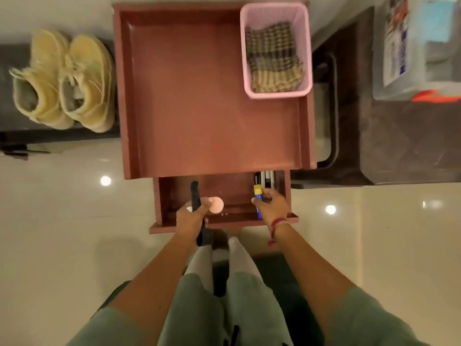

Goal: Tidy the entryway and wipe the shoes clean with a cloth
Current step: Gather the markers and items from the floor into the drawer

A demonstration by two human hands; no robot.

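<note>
Glossy cream floor tiles (pixel 62 221) surround a reddish table (pixel 199 96) with its drawer (pixel 156 196) pulled open.

Left hand (pixel 192 216): fingers curled round a long black object (pixel 195 196); a pink disc (pixel 216 205) sits at its fingertips.

Right hand (pixel 273 206): pinching a blue-and-yellow tube (pixel 257 193) inside the drawer, near some pens (pixel 265 177).

Cloth (pixel 273 58): folded in the pink basket (pixel 245 58) on the table's far right corner, untouched.

Shoes (pixel 67 78): paired on a dark shelf, well apart from both hands.

Assessment: tidying appears under way at the drawer. Wiping is not yet begun; fetching the cloth and cleaning both shoes remain.
</note>
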